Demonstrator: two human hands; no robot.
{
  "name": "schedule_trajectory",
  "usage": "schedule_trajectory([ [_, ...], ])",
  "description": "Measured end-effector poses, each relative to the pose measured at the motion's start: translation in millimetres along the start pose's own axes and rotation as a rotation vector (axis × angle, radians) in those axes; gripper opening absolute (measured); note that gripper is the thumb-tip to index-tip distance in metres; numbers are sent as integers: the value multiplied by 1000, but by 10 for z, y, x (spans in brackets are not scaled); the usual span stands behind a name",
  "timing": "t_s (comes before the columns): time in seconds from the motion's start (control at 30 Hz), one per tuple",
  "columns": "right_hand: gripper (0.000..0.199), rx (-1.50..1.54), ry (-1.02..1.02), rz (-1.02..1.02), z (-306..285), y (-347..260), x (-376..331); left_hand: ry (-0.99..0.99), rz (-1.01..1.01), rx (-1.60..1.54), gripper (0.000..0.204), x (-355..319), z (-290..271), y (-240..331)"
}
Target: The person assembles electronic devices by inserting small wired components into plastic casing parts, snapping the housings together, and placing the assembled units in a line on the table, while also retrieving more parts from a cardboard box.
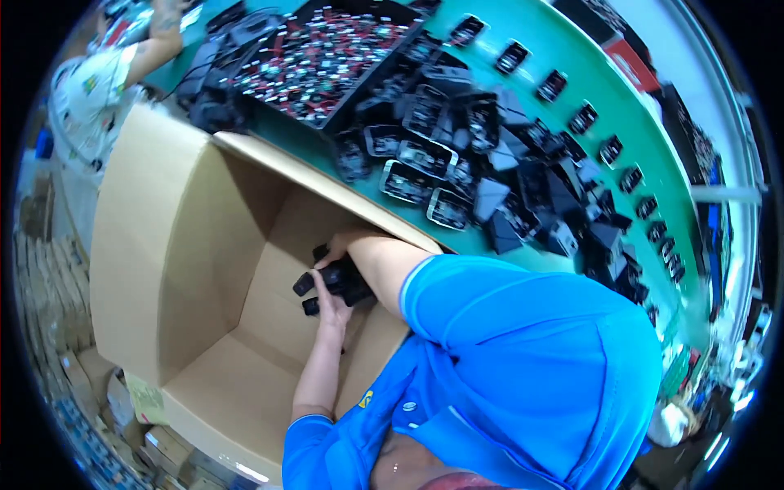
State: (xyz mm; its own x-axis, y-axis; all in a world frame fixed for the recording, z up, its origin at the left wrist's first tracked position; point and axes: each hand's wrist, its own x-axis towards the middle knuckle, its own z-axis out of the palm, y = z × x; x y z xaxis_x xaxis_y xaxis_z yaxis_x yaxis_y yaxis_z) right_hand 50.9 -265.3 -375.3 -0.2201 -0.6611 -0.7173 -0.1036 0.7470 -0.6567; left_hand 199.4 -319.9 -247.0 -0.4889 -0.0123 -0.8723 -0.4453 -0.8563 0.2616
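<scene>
A long green work table (563, 49) curves across the top of the view, heaped with black plastic housings (490, 180), with single ones spaced in a row along its far side. Below it stands a big open brown cardboard box (180, 269), its flaps up and its floor mostly bare. The person in the blue short-sleeved shirt (523, 343) leans over the near wall with both arms down inside.

The step in hand looks like packing: a small clutch of black plastic parts (331, 282) sits low in the far right corner of the box, held between both hands. The left hand (331, 309) cups them from below, fingers curled shut around them; the right hand (339, 247) presses on top, fingers closed over the bundle. I judge the next move calls for setting them down flat against the corner.

A shallow black tray (322, 53) of small red-and-white pieces lies at the table's far end. A yellowish paper label (147, 400) hangs on the box's outer near corner. Stacked flat cartons (57, 278) stand left.
</scene>
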Motion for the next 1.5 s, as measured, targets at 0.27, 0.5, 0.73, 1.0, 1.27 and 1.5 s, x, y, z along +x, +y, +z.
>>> schedule_trajectory([
  [0.27, 94, -128, 65, -256, -965, -1295, -296, -1, 324, 136, 65, -609, 722, 693],
  [0.5, 78, 190, 143, -380, -1423, -2184, -1557, -74, 741, 359, 74, -1526, 1197, 1102],
  [0.73, 81, 405, 303, -647, -1524, -2694, -2709, -443, 883, 571, 68, -1671, 1391, 1820],
  [1.0, 97, 264, 1091, -924, -1769, -1795, -4364, -545, 1430, 1092, 70, -2734, 2823, 397],
  [1.27, 59, 425, 1842, -694, -476, -11, -6388, -1278, 901, 1137, 71, -2442, 3941, -1304],
  [1.5, 63, 698, 2066, -183, 695, 833, -7061, -1499, 381, 1476, 81, -2572, 4283, -2810],
])
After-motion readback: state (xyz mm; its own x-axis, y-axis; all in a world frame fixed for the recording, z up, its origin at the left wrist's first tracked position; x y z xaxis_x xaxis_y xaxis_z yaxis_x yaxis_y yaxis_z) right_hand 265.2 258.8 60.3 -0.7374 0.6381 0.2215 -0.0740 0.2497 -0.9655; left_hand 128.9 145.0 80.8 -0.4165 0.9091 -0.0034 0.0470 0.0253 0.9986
